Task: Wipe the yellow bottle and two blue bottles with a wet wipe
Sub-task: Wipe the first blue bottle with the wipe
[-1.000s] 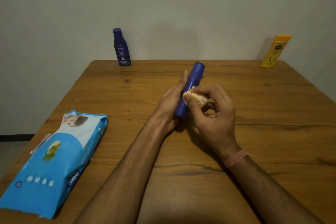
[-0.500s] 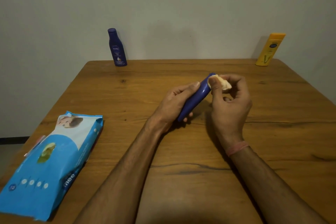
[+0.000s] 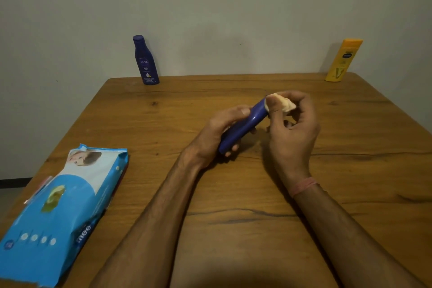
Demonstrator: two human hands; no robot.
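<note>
My left hand (image 3: 215, 134) grips a slim blue bottle (image 3: 245, 125) around its lower half, tilted with its top pointing up and to the right above the wooden table (image 3: 233, 229). My right hand (image 3: 291, 128) pinches a crumpled pale wet wipe (image 3: 284, 103) against the bottle's top end. A second blue bottle (image 3: 146, 61) stands upright at the table's back left edge by the wall. The yellow bottle (image 3: 342, 61) stands at the back right corner, leaning slightly.
A blue and white pack of wet wipes (image 3: 56, 213) lies at the table's front left, its flap partly lifted. A grey wall rises right behind the table. A pink band circles my right wrist.
The wipe in my right hand slid from the bottle's middle up to its top end. The bottle tipped further to the right in my left hand.
</note>
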